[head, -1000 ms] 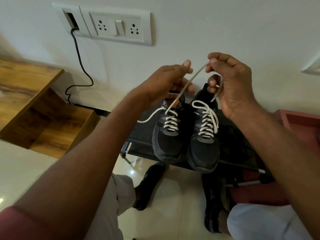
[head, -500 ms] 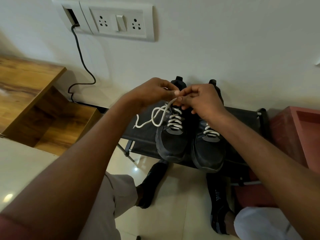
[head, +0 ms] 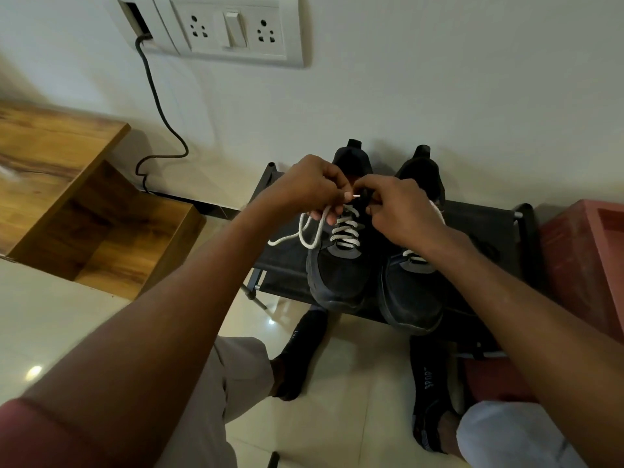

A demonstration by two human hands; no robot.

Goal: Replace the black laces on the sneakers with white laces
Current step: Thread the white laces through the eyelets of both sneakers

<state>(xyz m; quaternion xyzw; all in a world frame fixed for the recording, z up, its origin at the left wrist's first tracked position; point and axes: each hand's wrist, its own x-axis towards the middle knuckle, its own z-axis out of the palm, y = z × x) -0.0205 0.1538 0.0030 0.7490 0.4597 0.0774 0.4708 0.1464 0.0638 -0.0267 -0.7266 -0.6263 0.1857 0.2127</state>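
1. Broadly, white wall point(head: 422, 96): switch plate point(head: 233, 28) with two sockets and a rocker at its top; black cable point(head: 158, 106) drops from a side slot toward the floor.
2. Wooden furniture point(head: 57, 184), open compartment, at far left against the wall.
3. Tiled floor point(head: 50, 319), glossy; the person's two black-socked feet rest on it beneath the rack.
4. Black fabric rack point(head: 486, 231), metal-framed, set against the wall; red box point(head: 580, 265) just beside its right edge.
5. Two black sneakers, side by side on the rack, toes over its front edge. Left sneaker point(head: 341, 275) shows white lace point(head: 344, 231) crossed through its eyelets, a loose loop hanging off its left side. Right sneaker point(head: 412, 298) is mostly hidden by the right forearm; some white lacing shows near its tongue.
6. Left hand point(head: 304, 187), above the left sneaker's collar: fingers curled, pinching the lace, its white tip protruding.
7. Right hand point(head: 398, 211), just beside the left: fingers curled at the same sneaker's top eyelets; the held item cannot be told.
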